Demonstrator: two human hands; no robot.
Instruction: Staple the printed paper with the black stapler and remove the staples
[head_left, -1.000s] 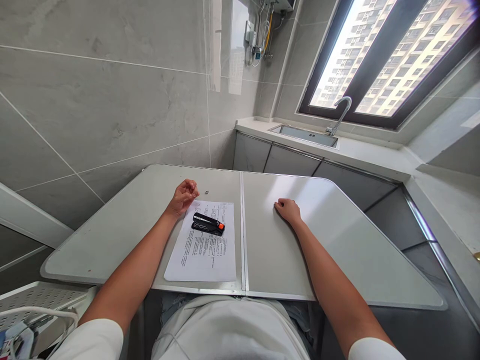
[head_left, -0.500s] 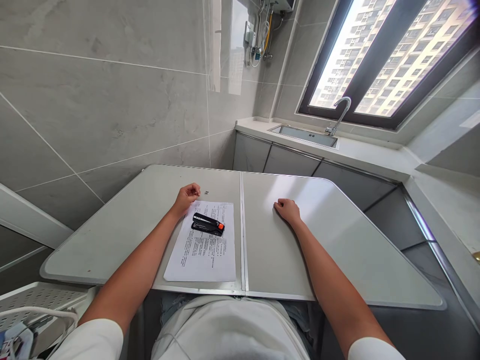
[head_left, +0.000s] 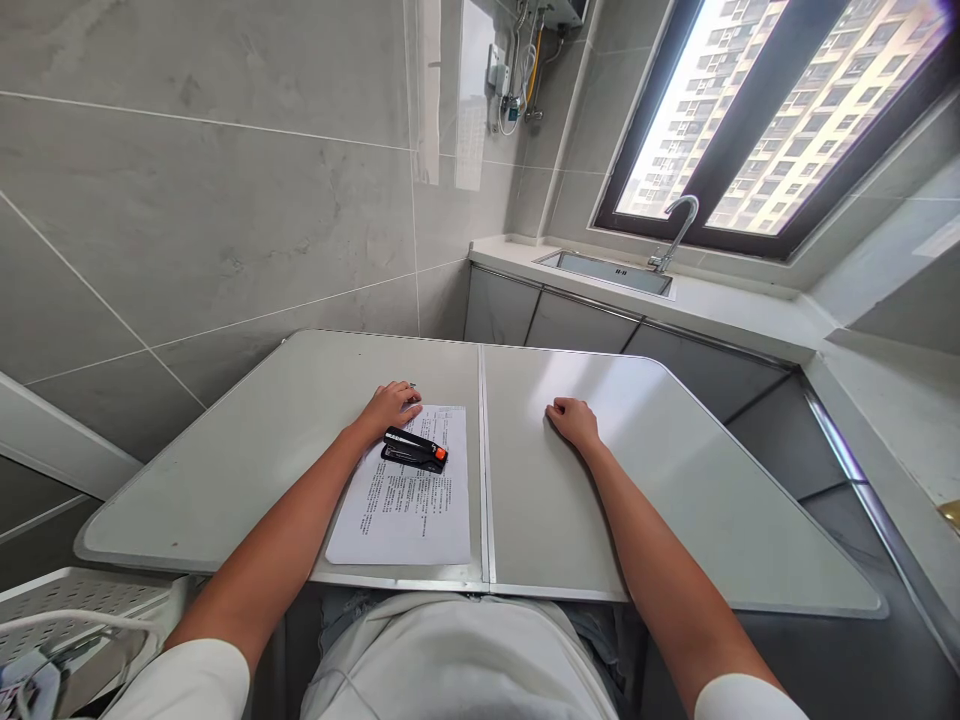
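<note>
A printed paper sheet lies on the left half of the grey folding table. A black stapler with an orange tip rests on the sheet's far end. My left hand lies palm down at the sheet's far left corner, just beyond the stapler. Its fingers stretch out flat toward some tiny dark bits on the table, which are mostly hidden under the fingertips. My right hand rests on the right half of the table with its fingers curled under and nothing visible in it.
A metal seam splits the table down the middle. A tiled wall stands behind it. A counter with a sink and tap runs under the window at the back right. A white perforated shelf is at the lower left.
My left hand has turned palm down and slid right, from a loose curl above the sheet's corner to flat over the tiny bits. The right hand, sheet and stapler have not moved.
</note>
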